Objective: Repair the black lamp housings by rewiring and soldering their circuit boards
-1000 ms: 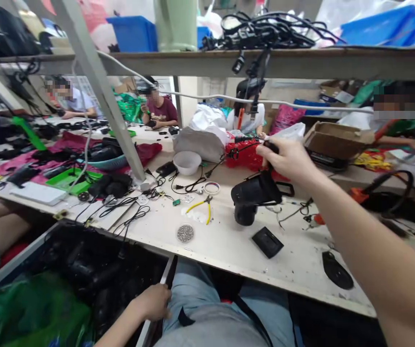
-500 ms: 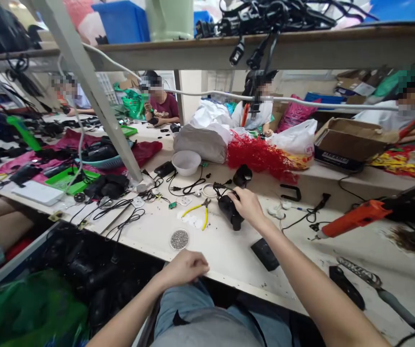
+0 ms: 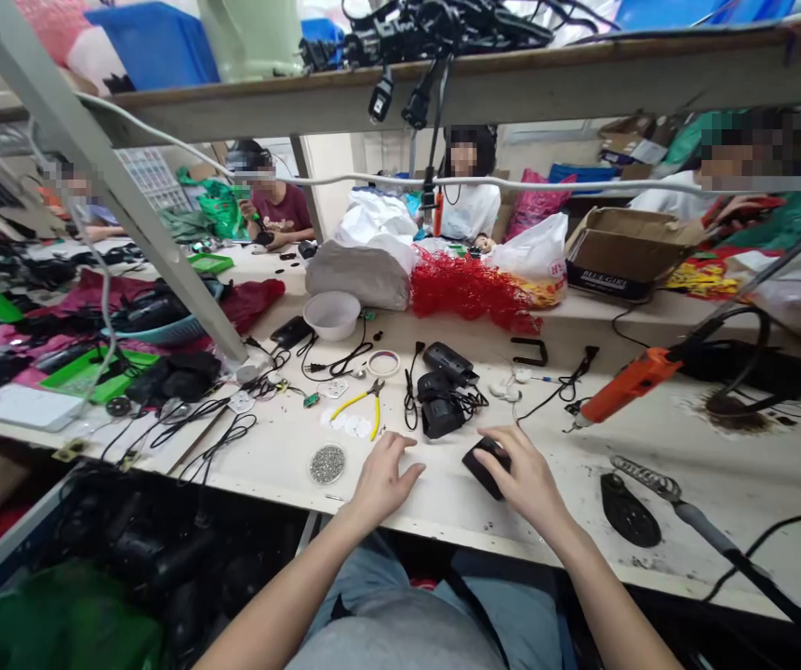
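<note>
My right hand (image 3: 524, 473) has its thumb and fingers around a black boxy plastic part (image 3: 482, 473) lying on the worktable. Over the table's front edge, my left hand (image 3: 386, 476) is held with fingers apart and nothing in it. Beyond both hands sits a group of black plastic housings (image 3: 442, 417) with coiled black cords. Yellow-handled pliers (image 3: 374, 407) lie with jaws pointing away, left of those housings. A round dish of small metal screws (image 3: 327, 477) stands to the left of my left hand.
An orange electric screwdriver (image 3: 627, 386) hangs at the right. A soldering iron (image 3: 703, 530) points toward a coiled metal holder (image 3: 641, 476), beside a black oval part (image 3: 629, 512). Farther back are a white bowl (image 3: 331, 321) and red netting (image 3: 466, 290). A slanted post (image 3: 155, 233) stands left.
My right hand has let go of the black housing and moved nearer, onto the boxy part. My left hand has risen forward over the table and opened. The view has shifted right.
</note>
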### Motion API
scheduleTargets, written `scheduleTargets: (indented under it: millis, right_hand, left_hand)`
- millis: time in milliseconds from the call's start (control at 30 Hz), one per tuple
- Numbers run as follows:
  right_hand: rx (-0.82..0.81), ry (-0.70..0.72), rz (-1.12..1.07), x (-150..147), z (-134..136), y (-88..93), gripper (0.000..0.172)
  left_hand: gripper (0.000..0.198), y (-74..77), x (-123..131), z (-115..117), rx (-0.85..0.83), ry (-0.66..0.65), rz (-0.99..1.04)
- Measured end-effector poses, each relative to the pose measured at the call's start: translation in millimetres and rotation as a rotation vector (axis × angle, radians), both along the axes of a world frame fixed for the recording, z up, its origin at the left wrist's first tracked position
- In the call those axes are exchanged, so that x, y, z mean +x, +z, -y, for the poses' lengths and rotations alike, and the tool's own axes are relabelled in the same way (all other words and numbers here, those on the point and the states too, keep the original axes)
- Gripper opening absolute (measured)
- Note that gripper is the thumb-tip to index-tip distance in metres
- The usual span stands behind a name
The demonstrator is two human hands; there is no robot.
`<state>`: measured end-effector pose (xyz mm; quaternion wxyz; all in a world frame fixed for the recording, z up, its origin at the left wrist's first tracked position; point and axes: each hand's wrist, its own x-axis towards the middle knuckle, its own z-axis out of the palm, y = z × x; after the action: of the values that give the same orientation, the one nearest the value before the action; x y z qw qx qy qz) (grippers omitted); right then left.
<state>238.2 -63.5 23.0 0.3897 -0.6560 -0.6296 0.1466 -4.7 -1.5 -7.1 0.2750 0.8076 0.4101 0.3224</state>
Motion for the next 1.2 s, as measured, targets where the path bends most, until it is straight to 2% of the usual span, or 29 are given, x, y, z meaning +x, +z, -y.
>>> scheduleTargets:
  millis: [133, 233, 400, 500, 533, 600, 733, 833, 933, 1000, 1100, 1200]
  right_hand:
    - [0.014, -0.067, -0.009, 14, 25, -7.8, 0.026]
    - [0.034, -0.112, -0.001, 21, 21, -10.0, 0.028]
    - [0.034, -0.105, 0.111, 25, -32, -19.6, 0.029]
    - [-0.007, -0.061, 0.188, 25, -69, -24.2, 0.044]
    - [-0.024, -0.042, 0.204, 24, -79, -24.3, 0.045]
    - [-0.062, -0.002, 0.233, 23, -93, -22.7, 0.036]
    - [-0.140, 0.031, 0.296, 22, -108, -18.5, 0.012]
    - [-0.184, 0.023, 0.319, 20, -118, -19.7, 0.011]
    - [-0.211, -0.010, 0.311, 16, -130, -22.1, 0.017]
    - [-0.213, -0.031, 0.287, 13, -134, -21.5, 0.025]
    - [-0.194, -0.018, 0.226, 7, -124, -15.7, 0.022]
    - [-0.182, 0.045, 0.125, -3, -96, -7.7, 0.030]
  left_hand:
    - [0.016, -6.4, -2, 4, -0.032, 0.002, 0.015]
    - [0.017, -2.3, 15, 1, 0.033, -0.009, 0.002]
    - [0.038, 5.9, 74, -18, 0.278, -0.034, -0.158]
    - [0.028, 3.2, 94, -30, 0.311, 0.011, -0.171]
    - [0.024, 1.4, 94, -34, 0.311, 0.030, -0.153]
    - [0.021, -2.3, 85, -40, 0.307, 0.076, -0.097]
    - [0.020, -5.2, 48, -42, 0.277, 0.170, 0.049]
    - [0.016, -1.6, 24, -35, 0.087, 0.250, 0.253]
    - [0.024, 3.0, 10, -23, -0.245, 0.363, 0.444]
    - [0.029, 4.6, 4, -13, -0.432, 0.391, 0.545]
    - [0.039, 5.3, 0, 2, -0.663, 0.339, 0.754]
    - [0.045, 6.4, 0, 12, -0.787, 0.305, 0.888]
